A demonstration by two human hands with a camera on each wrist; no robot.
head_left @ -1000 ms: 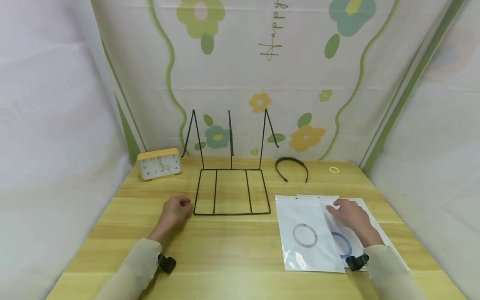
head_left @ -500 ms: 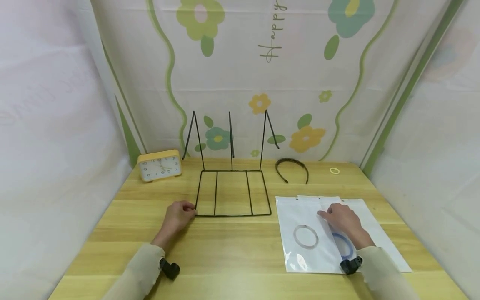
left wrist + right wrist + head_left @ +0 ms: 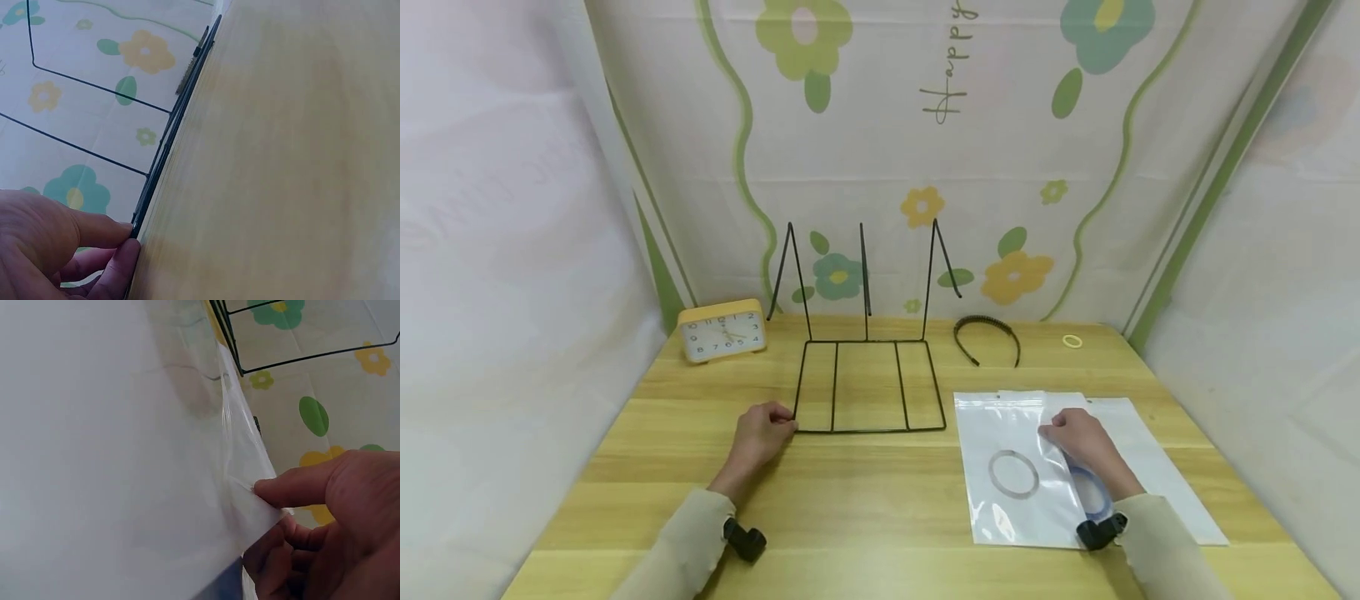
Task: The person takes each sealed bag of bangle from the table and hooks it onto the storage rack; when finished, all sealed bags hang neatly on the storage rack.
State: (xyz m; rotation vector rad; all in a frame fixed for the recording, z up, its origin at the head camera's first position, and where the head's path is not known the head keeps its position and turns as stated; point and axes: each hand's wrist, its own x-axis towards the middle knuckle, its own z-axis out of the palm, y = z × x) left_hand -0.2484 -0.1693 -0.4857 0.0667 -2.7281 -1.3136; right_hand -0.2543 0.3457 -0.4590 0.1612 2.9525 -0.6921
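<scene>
Around the two hands we see a yellow-framed alarm clock [image 3: 722, 336] at the back left of the table [image 3: 865, 517], a black headband [image 3: 988, 320] lying behind the bags, and a small pale yellow ring [image 3: 1072, 336] near the back right. The black wire rack [image 3: 868, 341] stands between clock and headband, its uprights rising before the cloth wall [image 3: 1022, 100], its base just left of the front plastic bag [image 3: 1000, 433]. We find the left hand [image 3: 760, 433] with thumb and forefinger pinched on the rack's near left corner. The right hand [image 3: 1082, 437] pinches the front bag's right edge, thumb above and the other fingers curled below. The front bag overlaps a second plastic bag [image 3: 1063, 401], and a third bag [image 3: 1157, 467] shows to the right. We cannot tell whether the greyish ring [image 3: 1036, 482] is printed on the front bag or lies within it; the blue ring [image 3: 1104, 493] beside it is partly covered by bag and hand. The left fingers hide the rack's corner, both forearms run out of the head view, and the clock's hands are hard to read. The tabletop is pale wood grain; we see white cloth walls, the far one carrying flowers and a sideways "Happy".
</scene>
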